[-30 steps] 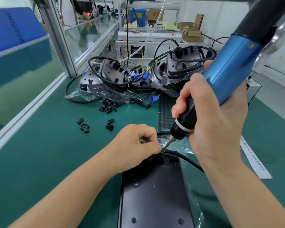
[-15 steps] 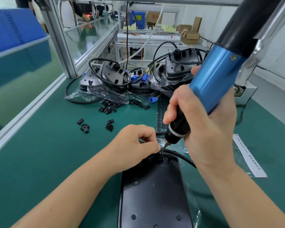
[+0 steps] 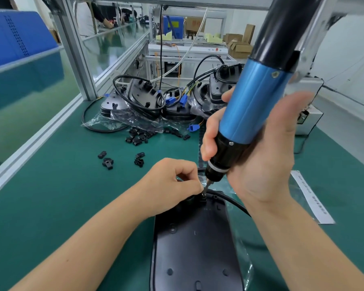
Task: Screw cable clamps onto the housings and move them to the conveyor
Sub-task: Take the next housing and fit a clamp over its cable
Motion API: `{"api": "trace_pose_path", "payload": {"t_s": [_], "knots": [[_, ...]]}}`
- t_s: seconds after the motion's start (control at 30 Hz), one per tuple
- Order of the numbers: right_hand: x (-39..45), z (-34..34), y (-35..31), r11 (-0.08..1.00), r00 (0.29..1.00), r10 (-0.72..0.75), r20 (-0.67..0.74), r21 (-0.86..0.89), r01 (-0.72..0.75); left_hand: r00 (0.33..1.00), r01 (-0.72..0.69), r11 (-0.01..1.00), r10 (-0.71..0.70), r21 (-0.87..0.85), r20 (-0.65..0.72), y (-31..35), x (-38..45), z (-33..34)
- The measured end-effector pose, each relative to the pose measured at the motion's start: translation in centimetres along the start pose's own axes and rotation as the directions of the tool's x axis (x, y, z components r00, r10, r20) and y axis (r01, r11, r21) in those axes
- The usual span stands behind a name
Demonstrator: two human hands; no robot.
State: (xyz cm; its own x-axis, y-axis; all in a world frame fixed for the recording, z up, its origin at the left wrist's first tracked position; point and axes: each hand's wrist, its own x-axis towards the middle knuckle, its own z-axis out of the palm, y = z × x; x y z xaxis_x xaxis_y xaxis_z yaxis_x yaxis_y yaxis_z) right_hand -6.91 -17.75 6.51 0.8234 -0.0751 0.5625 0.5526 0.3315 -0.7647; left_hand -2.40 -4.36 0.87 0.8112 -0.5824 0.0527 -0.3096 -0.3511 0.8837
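A black housing (image 3: 194, 244) lies on the green mat in front of me, its cable (image 3: 233, 203) curving off to the right. My left hand (image 3: 170, 185) pinches a small black cable clamp (image 3: 203, 198) at the housing's far end. My right hand (image 3: 259, 160) grips a blue and black electric screwdriver (image 3: 252, 106), tilted, its bit tip down on the clamp right beside my left fingertips. The screw itself is hidden under the bit.
Loose black clamps (image 3: 139, 137) lie scattered on the mat, a few nearer at left (image 3: 107, 162). More housings with cables and blue connectors (image 3: 156, 101) are piled at the back. The conveyor (image 3: 25, 91) runs along the left behind an aluminium rail. A paper strip (image 3: 311, 198) lies at right.
The screwdriver has swung more upright and shifted left, its bit lowering onto the clamp. My left hand has stayed pinched at the same spot.
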Motion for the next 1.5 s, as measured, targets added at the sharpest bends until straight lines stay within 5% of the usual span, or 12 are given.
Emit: {"api": "trace_pose_path", "payload": {"t_s": [0.33, 0.9, 1.5], "knots": [[0.3, 0.1, 0.0, 0.999, 0.999, 0.026, -0.036, -0.028, -0.027, 1.0, 0.008, 1.0, -0.008, -0.016, 0.005, 0.3, -0.2, 0.0], [0.7, -0.7, 0.7, 0.977, 0.983, 0.028, 0.179, 0.203, -0.064, 0.999, -0.031, 0.999, 0.031, 0.02, -0.012, 0.3, -1.0, 0.4], [1.1, -0.3, 1.0, 0.968, 0.979, 0.048, 0.198, 0.234, -0.095, 0.999, -0.023, 0.999, 0.024, 0.027, -0.032, 0.3, -1.0, 0.3]]}}
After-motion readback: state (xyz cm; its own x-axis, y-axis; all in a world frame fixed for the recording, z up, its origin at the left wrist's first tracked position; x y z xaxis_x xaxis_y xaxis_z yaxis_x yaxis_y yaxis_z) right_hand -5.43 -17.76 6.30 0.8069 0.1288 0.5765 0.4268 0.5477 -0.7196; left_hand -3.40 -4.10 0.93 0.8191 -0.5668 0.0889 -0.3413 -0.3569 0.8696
